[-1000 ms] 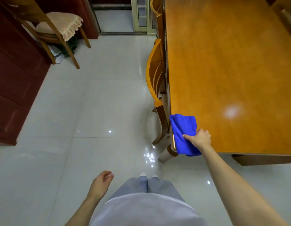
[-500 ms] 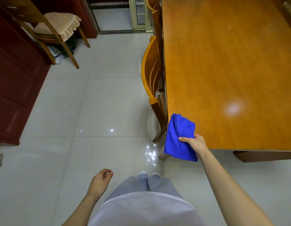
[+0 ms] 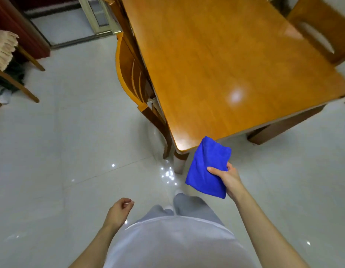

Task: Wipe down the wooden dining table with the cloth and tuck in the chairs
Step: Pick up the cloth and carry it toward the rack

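Right hand (image 3: 228,179), thumb on top, fingers grasping the folded blue cloth (image 3: 207,168). Cloth held in air, off the wooden worktop (image 3: 216,64), just beside its near corner. Long axis tilted: far end points up toward the corner, near end toward the person. Left hand (image 3: 118,212) loosely curled, holding nothing. 1 chair (image 3: 129,72) tucked against worktop's left edge.

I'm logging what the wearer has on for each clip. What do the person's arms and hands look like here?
Both forearms are bare up to the frame's lower edge, with no sleeves in view. The left hand and right hand wear no gloves, and no watch, ring or bracelet shows. No markings are visible.
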